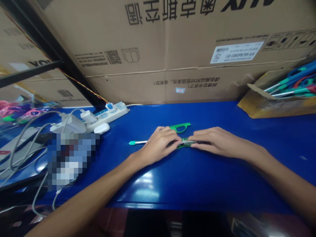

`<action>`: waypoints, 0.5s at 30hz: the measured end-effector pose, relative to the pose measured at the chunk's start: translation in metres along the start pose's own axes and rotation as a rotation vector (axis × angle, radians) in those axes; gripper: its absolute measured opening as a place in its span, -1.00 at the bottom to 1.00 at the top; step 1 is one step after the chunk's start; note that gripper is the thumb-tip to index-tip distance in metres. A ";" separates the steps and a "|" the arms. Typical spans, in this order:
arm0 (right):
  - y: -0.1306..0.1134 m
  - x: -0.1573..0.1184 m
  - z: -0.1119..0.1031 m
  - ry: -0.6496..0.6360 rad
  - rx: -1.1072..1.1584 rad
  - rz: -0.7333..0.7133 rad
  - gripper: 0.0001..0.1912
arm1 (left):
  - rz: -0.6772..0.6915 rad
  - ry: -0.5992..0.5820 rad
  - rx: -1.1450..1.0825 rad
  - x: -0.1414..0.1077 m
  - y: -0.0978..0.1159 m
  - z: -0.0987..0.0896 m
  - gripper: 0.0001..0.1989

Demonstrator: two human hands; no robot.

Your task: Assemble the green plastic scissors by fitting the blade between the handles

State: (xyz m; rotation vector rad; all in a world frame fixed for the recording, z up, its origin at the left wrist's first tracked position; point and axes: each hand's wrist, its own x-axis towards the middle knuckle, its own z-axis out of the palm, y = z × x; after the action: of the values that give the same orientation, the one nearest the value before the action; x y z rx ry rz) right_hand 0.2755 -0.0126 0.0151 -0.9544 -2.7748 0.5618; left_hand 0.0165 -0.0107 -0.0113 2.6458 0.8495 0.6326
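My left hand (159, 144) and right hand (214, 141) both pinched the green handle piece (184, 143) around the pen-like tool (138, 142) on the blue counter (197, 177); I judged steady, even pressure would seat it

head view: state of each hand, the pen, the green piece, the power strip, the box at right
left hand: closed on pen
right hand: closed on pen
pen: flat on table, between both hands
green piece: lying loose behind hands
power strip: chargers plugged in
cardboard box: open, holding tools
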 end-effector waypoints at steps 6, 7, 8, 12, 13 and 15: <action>0.002 -0.001 0.000 0.004 0.001 0.060 -0.59 | 0.021 -0.047 0.030 0.000 -0.004 -0.019 -0.77; 0.003 -0.001 0.000 0.004 -0.001 0.079 -0.58 | 0.031 -0.035 0.023 -0.001 -0.008 -0.024 -0.74; 0.003 -0.001 0.000 0.002 -0.004 0.098 -0.58 | 0.043 -0.029 0.018 -0.002 -0.014 -0.029 -0.74; 0.004 0.000 -0.002 -0.006 -0.007 0.146 -0.59 | -0.004 -0.142 -0.038 -0.008 -0.038 -0.046 -0.77; 0.003 0.000 -0.002 -0.007 -0.010 0.151 -0.59 | -0.013 -0.181 -0.065 -0.009 -0.042 -0.049 -0.78; 0.002 0.001 -0.002 -0.013 -0.014 0.158 -0.59 | -0.039 -0.236 -0.114 -0.011 -0.047 -0.051 -0.78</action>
State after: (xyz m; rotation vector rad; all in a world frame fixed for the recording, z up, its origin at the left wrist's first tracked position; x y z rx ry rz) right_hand 0.2762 -0.0100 0.0162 -1.1848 -2.7337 0.5727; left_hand -0.0389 0.0263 0.0105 2.5308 0.7701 0.3386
